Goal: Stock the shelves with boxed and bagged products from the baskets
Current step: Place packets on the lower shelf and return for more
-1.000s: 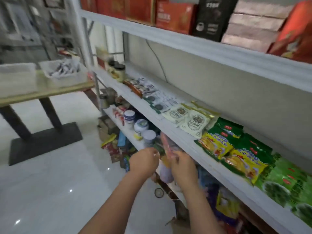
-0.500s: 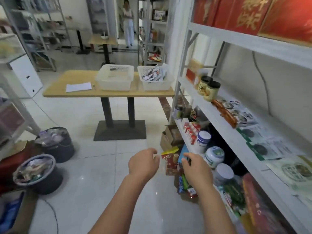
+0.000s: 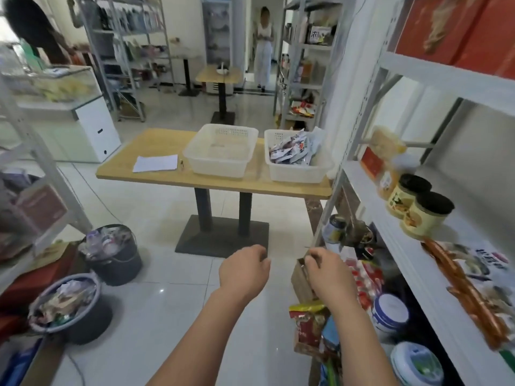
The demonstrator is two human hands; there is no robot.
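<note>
Two empty hands: our left hand (image 3: pixel 243 270) and right hand (image 3: pixel 327 271) hang, fingers (image 3: pixel 257 253) loose, short of the worktop (image 3: pixel 161 140).

Your right hand (image 3: pixel 328 274) covers the top of a cardboard box (image 3: pixel 301 284) (whether its fingers pinch the rim cannot be told). The packets (image 3: pixel 289 151) in the far basket (image 3: pixel 295 174) are too small to read, the labels on the jars (image 3: pixel 422 218) blur, and the red boxes (image 3: pixel 434 32) on the shelves (image 3: pixel 446 76) run off the top and right edges.
</note>
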